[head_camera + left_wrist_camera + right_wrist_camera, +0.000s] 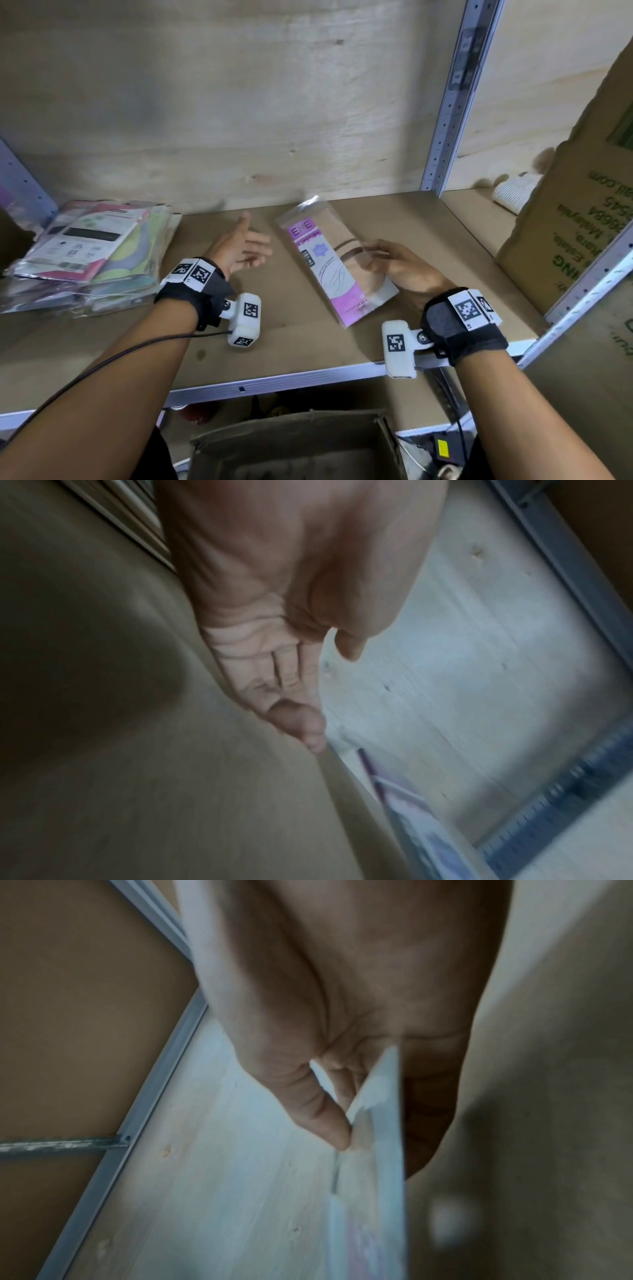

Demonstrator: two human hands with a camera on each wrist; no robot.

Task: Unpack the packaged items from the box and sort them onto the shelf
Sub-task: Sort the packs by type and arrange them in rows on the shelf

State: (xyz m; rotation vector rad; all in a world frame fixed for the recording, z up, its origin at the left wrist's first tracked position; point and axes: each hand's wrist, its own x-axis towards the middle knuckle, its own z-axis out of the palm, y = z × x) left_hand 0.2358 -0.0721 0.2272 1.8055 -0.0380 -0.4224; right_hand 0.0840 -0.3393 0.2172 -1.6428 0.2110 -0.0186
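One flat pink-and-clear packet [334, 263] observed over the shelf board [445, 246], near centre, long axis running from 11 o'clock to 5 o'clock; whether the lower end touches the board cannot be told; pinched along its right edge by the right hand [399, 269], thumb [329, 1123] on one face and the remaining fingers behind, as confirmed in the right wrist view, where the packet [373, 1150] appears edge-on. One left hand [239, 251] noted at 9 o'clock of the packet, just beside it and apart from it; palm turned toward the packet, fingers [294, 715] relaxed and spread, holding nothing; contact with the board not determinable. One stack of assorted packets [89, 253] recorded at the 9 o'clock end of the shelf, well apart from both hands; exact count within the stack not legible, several layers visible. One open brown box [298, 442] located at 6 o'clock, below the shelf's front rail; contents not visible. One large printed carton [575, 212] standing at 3 o'clock, tilted, in the neighbouring bay beyond one upright post [452, 113]; one small striped cloth item [513, 195] behind it. Two wrist cameras counted, one per wrist, with black straps.
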